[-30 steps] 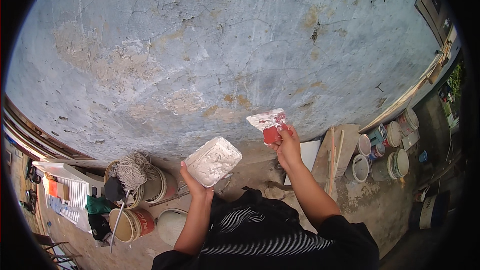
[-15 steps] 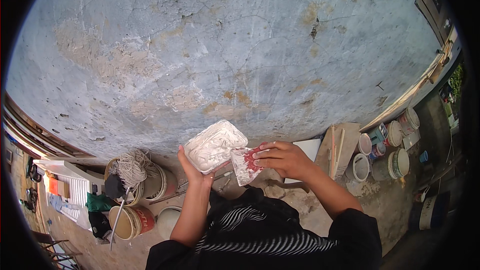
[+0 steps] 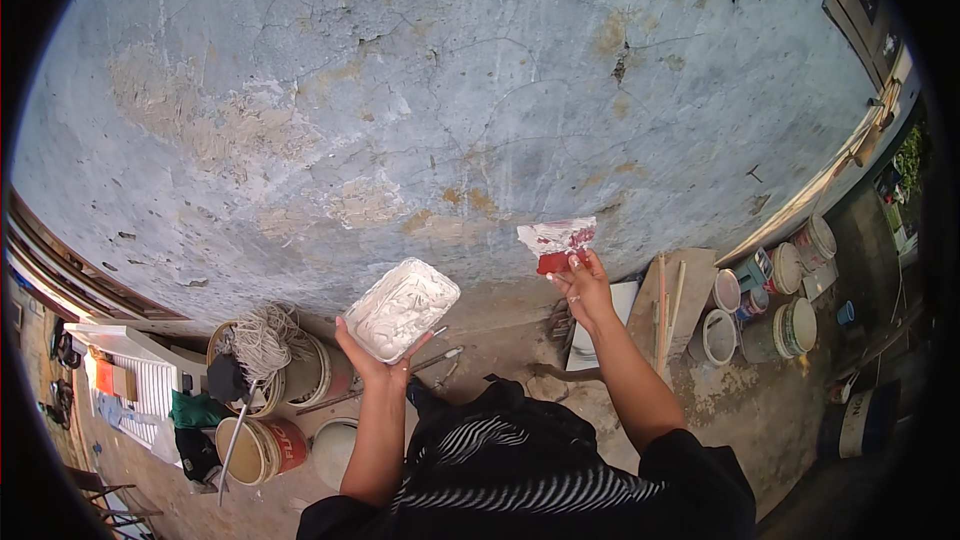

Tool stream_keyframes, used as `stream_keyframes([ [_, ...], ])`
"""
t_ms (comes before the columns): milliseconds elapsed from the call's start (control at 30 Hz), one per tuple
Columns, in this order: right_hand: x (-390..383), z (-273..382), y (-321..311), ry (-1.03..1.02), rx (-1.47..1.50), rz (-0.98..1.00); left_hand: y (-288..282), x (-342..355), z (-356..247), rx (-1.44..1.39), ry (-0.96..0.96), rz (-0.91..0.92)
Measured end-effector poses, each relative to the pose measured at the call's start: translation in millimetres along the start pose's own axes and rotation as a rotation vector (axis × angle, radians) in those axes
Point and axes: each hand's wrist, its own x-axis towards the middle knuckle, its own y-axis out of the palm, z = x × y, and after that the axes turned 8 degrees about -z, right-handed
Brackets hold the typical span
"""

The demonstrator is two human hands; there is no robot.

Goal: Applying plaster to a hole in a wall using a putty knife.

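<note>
My left hand (image 3: 372, 357) holds a rectangular tub (image 3: 403, 308) from below, its fingers and thumb wrapped round the near end. White filler paste coats the tub's inside and rim. In my right hand (image 3: 585, 287) is a red putty spreader (image 3: 556, 263), pinched by its near edge. White paste covers the spreader's wide far edge, which points up at the wall. Ahead stands a pale blue wall (image 3: 480, 80) with cracks, stains and rough beige patches. Whether the spreader touches the wall I cannot tell.
At the left, a mop (image 3: 266, 340) lies over buckets, with a red-and-cream bucket (image 3: 262, 448) nearer me. Several paint buckets (image 3: 796, 326) stand at the right beside wooden boards (image 3: 672, 305). A dark drum (image 3: 855, 424) is at the far right.
My right hand has lifted the spreader away from the tub, up and to the right toward the wall. The tub has shifted slightly left and down in my left hand.
</note>
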Motion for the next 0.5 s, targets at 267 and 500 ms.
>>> stream_keyframes([
  [267,50.2,-52.8,12.6,0.087,0.082,0.019,-11.8,-8.4,-2.8,0.004,0.001,-0.036],
  [500,62.1,-91.5,5.3,0.074,-0.091,-0.308,-22.4,-6.6,-7.9,0.001,0.042,-0.058],
])
